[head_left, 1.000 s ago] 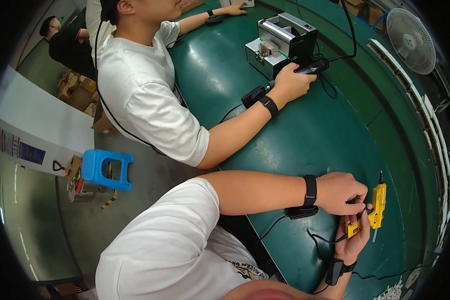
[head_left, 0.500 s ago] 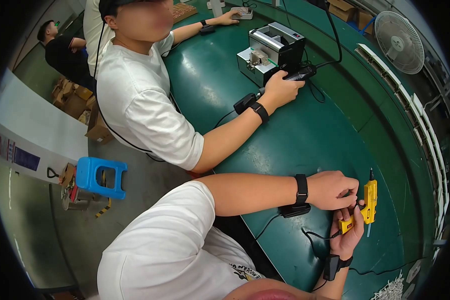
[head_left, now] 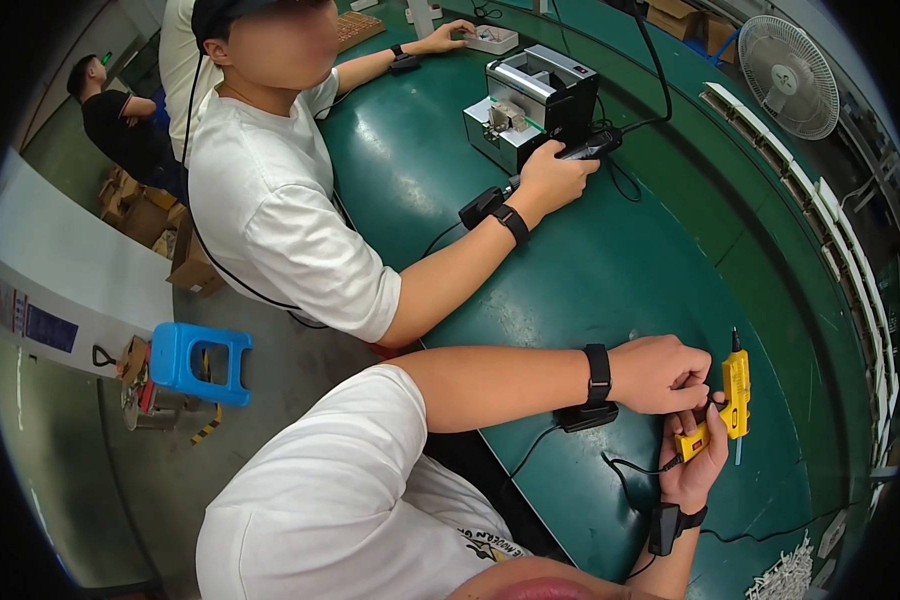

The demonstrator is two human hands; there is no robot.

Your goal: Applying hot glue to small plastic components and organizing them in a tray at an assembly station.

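A yellow glue gun with a dark nozzle points away over the green table, a pale glue stick poking out of its rear. Around its grip, my right hand is closed, palm partly turned up. My left hand reaches in from the left, its fingers bent and pinched together just beside the gun's body and my right fingertips. Something small and dark shows at those fingertips, too hidden to name. A black cord runs from the grip's end. Both wrists wear black straps with small boxes.
A co-worker's hand holds a black tool beside a silver-and-black machine on the green table. Their other hand is at a white tray. White strips lie lower right; a fan stands beyond.
The whole view has shifted slightly. My hands keep nearly the same hold by the glue gun. The co-worker's far hand has drawn left, to the white tray's edge.
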